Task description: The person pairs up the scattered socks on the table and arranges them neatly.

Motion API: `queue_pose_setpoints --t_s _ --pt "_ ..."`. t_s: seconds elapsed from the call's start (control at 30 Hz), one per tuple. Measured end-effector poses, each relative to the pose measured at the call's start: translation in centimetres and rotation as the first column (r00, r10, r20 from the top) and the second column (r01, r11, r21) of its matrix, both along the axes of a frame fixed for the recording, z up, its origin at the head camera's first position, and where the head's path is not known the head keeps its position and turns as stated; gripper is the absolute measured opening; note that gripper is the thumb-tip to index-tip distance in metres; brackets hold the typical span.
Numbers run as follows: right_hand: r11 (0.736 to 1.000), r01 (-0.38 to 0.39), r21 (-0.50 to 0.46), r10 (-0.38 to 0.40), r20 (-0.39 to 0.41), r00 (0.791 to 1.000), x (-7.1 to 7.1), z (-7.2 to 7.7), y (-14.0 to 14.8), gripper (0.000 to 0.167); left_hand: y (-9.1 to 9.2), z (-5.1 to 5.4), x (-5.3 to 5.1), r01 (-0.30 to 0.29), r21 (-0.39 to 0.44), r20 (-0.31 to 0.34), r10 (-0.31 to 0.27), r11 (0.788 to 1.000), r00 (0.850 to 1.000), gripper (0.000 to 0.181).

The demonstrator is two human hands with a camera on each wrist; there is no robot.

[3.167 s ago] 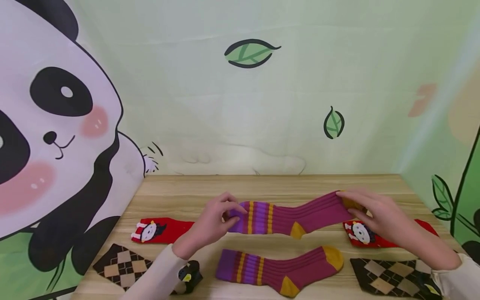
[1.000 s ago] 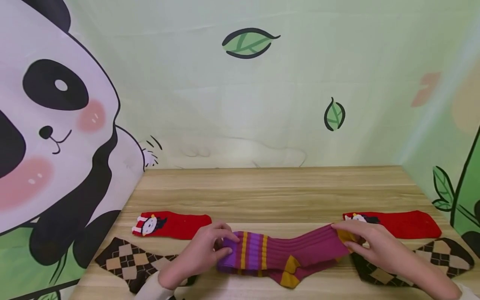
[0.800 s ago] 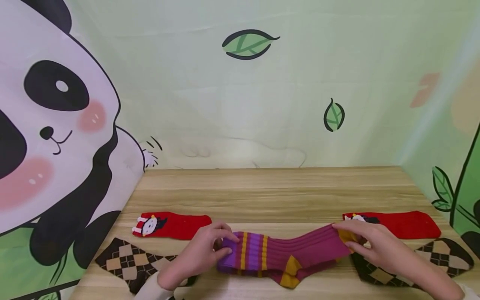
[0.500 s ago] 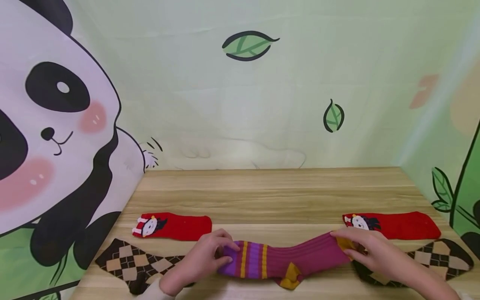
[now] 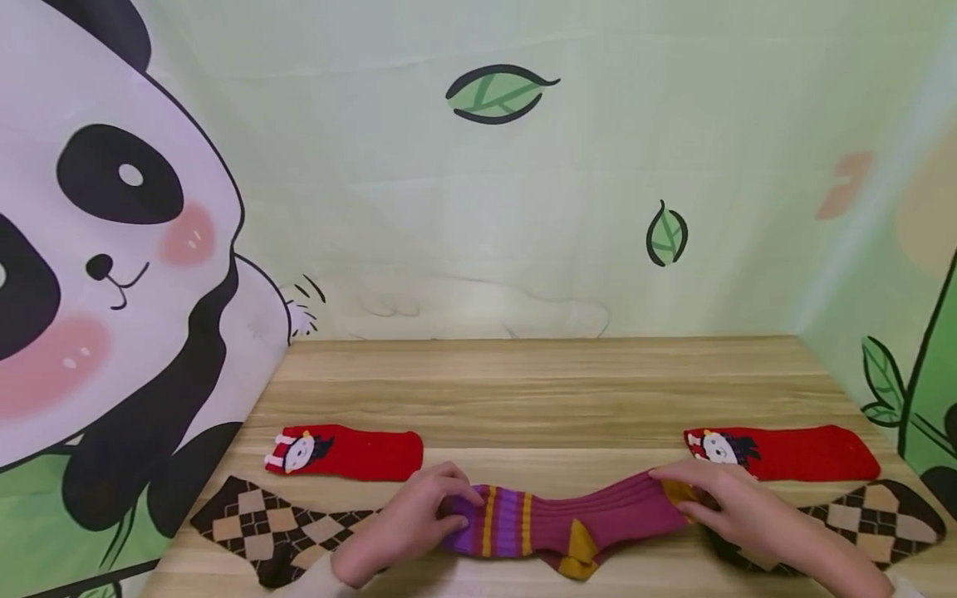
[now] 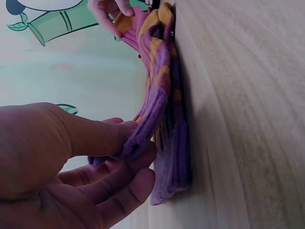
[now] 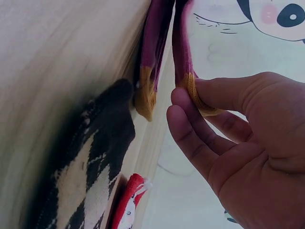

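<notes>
The top sock (image 5: 549, 522) was ribbed plum with a purple cuff, mustard stripes and a mustard heel and toe. Pinched at cuff and toe, it was raised at both ends, cuff left, toe right, heel towards the near side. The bottom sock (image 6: 177, 155), in matching colours, lay on the table (image 5: 538, 386) beneath it, pointing the same way, gaps showing between cuffs and between toes
</notes>
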State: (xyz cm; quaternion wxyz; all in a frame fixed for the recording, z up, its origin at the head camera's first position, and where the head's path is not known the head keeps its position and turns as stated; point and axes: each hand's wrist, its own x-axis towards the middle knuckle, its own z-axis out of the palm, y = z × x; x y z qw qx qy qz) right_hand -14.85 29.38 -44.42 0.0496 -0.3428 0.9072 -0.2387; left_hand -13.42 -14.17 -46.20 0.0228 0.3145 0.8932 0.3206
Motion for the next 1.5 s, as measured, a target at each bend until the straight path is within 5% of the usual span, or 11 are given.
queue_pose_setpoints --t_s 0.53,1.33,1.5 --pt "1.000 -0.024 0.013 0.024 -0.007 1.000 -0.7 -1.1 -0.6 0.042 0.1 -1.1 -0.6 -0.016 -0.062 0.029 0.018 0.998 0.999 0.024" --pt "0.993 -0.038 0.115 0.037 0.011 0.999 -1.3 -1.4 -1.0 0.040 -0.3 -1.3 -1.0 -0.005 -0.123 0.033 0.009 0.992 0.999 0.019" --pt "0.994 -0.026 0.106 0.037 -0.111 0.993 -1.1 -0.9 -1.2 0.040 0.0 -0.7 -0.7 -0.022 -0.170 -0.045 0.015 0.985 0.999 0.021"
